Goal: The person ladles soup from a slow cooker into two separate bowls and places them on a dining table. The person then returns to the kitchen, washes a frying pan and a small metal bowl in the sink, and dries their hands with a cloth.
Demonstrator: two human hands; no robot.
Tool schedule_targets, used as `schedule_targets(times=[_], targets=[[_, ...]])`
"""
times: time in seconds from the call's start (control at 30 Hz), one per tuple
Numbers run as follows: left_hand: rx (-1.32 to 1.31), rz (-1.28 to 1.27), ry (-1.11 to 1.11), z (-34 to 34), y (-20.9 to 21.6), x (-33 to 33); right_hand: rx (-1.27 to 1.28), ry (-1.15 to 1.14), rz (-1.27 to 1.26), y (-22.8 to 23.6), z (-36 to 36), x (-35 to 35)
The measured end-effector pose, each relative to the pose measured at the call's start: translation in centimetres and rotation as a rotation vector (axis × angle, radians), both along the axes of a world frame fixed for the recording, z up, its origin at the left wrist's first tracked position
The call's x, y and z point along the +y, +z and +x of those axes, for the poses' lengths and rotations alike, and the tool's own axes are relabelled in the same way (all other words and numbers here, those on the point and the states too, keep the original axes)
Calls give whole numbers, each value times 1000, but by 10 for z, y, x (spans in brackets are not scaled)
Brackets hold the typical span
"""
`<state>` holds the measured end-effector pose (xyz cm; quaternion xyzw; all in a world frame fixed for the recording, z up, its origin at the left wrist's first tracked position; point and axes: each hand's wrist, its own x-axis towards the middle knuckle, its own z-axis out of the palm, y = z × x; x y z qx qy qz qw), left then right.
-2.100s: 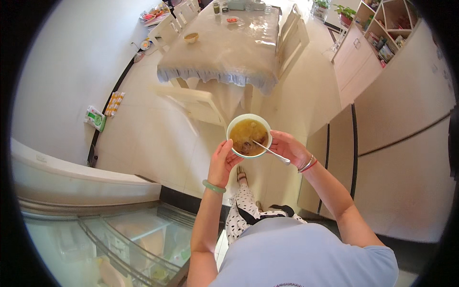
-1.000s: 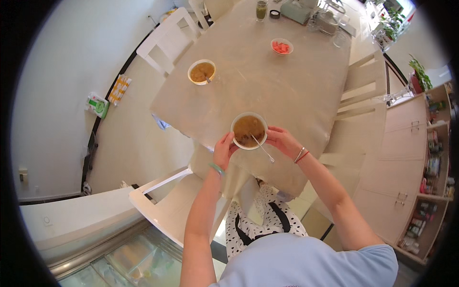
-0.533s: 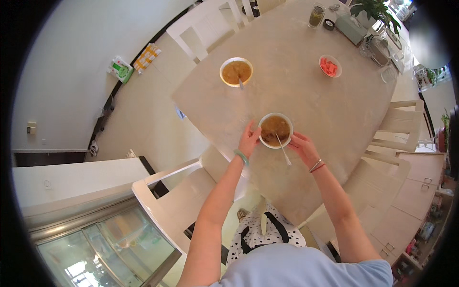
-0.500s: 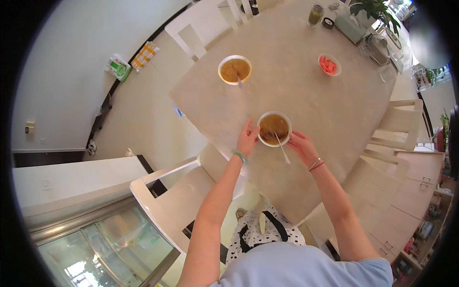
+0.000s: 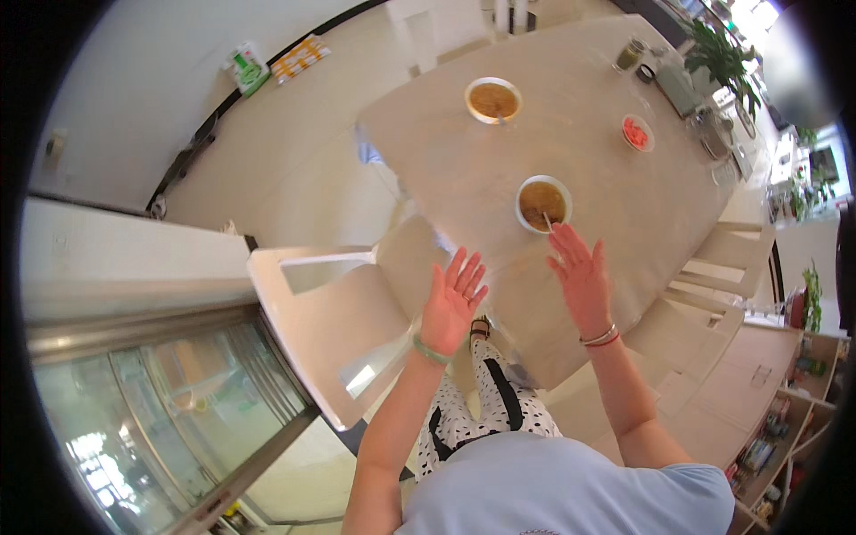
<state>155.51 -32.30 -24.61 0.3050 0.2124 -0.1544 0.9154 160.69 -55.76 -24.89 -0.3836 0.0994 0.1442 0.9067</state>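
A white bowl of brownish soup (image 5: 543, 203) stands on the table, a spoon (image 5: 548, 220) leaning in it toward me. My right hand (image 5: 581, 275) is held just on the near side of that bowl, its fingers spread and empty. Lower and to the left, my left hand (image 5: 453, 308) is raised at the table's near left edge, palm up, fingers apart, holding nothing. Farther off, a second soup bowl (image 5: 493, 100) also has a spoon in it. To its right sits a small bowl with pinkish-red pieces (image 5: 636, 134).
Pale chairs stand around the table (image 5: 464, 169), one (image 5: 339, 330) close on my left. A glass jar (image 5: 630, 53), a black round lid (image 5: 646, 74), glassware and a potted plant (image 5: 722, 58) line the far right edge. A glass-doored cabinet (image 5: 178, 410) is at lower left.
Both hands have let go of the near bowl and drawn back toward me, opening out. The bowl stays on the table. The view has shifted.
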Motion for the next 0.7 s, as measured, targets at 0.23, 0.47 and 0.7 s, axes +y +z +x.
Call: schedule_targets(times=[0.23, 0.47, 0.7], targets=[[-209, -45, 278, -116, 75, 70, 7, 392, 454, 75, -72, 148], [-298, -1, 732, -324, 169, 146, 102, 982, 356, 153, -218, 269], [-395, -16, 1443, -516, 205, 202, 306, 1550, 380, 212, -392, 433]])
